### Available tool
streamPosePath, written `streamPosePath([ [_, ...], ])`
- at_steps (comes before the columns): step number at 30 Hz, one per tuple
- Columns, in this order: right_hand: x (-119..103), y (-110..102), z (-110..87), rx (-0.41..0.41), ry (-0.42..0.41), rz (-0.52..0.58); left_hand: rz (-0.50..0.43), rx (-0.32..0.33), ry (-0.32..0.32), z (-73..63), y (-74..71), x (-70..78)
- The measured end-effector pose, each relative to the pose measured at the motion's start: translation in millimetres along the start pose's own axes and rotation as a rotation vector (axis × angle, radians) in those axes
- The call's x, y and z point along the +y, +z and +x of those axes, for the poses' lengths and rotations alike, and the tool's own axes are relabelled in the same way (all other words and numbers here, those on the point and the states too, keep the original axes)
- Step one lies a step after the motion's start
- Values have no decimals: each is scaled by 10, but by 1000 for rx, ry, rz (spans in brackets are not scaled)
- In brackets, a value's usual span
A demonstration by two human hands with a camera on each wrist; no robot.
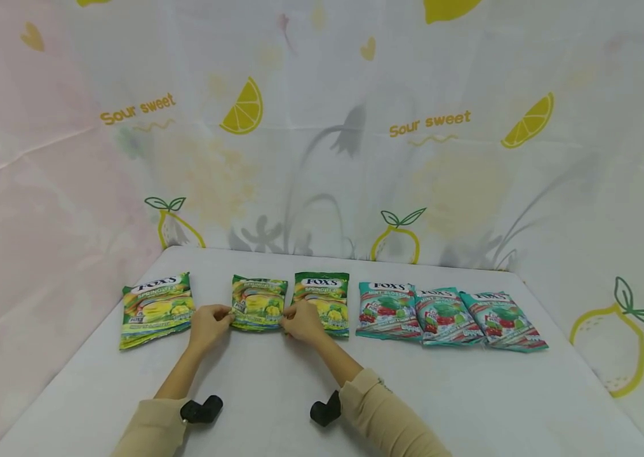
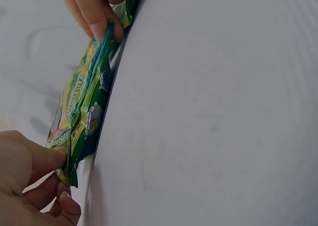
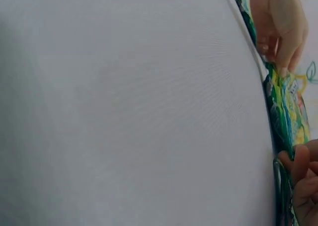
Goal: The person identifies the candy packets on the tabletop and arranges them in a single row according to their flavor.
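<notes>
Between both hands, a green and yellow Fox's candy bag (image 1: 258, 303) lies face up in the head view. My left hand (image 1: 209, 325) pinches its near left corner. The near right corner is pinched by my right hand (image 1: 303, 322), which overlaps a second green and yellow bag (image 1: 322, 293) behind it. In the left wrist view, the left thumb and fingers (image 2: 49, 156) close on the crimped edge of the candy bag (image 2: 82, 107). The right wrist view shows the right fingertips (image 3: 299, 161) gripping the opposite end of that edge.
Another green and yellow bag pile (image 1: 156, 311) lies at the far left of the white table (image 1: 276, 393). Several teal and red mint candy bags, such as the leftmost one (image 1: 389, 311), overlap in a row on the right. A lemon-print cloth (image 1: 322, 158) hangs behind.
</notes>
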State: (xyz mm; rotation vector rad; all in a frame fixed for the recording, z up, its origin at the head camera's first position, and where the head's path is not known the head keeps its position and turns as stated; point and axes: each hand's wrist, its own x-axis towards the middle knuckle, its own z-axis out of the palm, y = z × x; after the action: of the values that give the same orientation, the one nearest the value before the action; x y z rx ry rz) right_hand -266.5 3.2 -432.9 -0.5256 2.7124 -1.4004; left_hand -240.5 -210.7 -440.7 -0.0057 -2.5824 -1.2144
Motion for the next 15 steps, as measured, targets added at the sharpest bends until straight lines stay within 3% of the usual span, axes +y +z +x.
streamPosePath([
  [7, 29, 47, -21, 31, -10, -6, -69, 49, 95, -8, -5, -93],
  [11, 22, 67, -41, 62, -36, -39, -19, 37, 5, -35, -28, -26],
  [15, -8, 71, -67, 75, -34, -52, 14, 65, -57, -78, -36, 25],
])
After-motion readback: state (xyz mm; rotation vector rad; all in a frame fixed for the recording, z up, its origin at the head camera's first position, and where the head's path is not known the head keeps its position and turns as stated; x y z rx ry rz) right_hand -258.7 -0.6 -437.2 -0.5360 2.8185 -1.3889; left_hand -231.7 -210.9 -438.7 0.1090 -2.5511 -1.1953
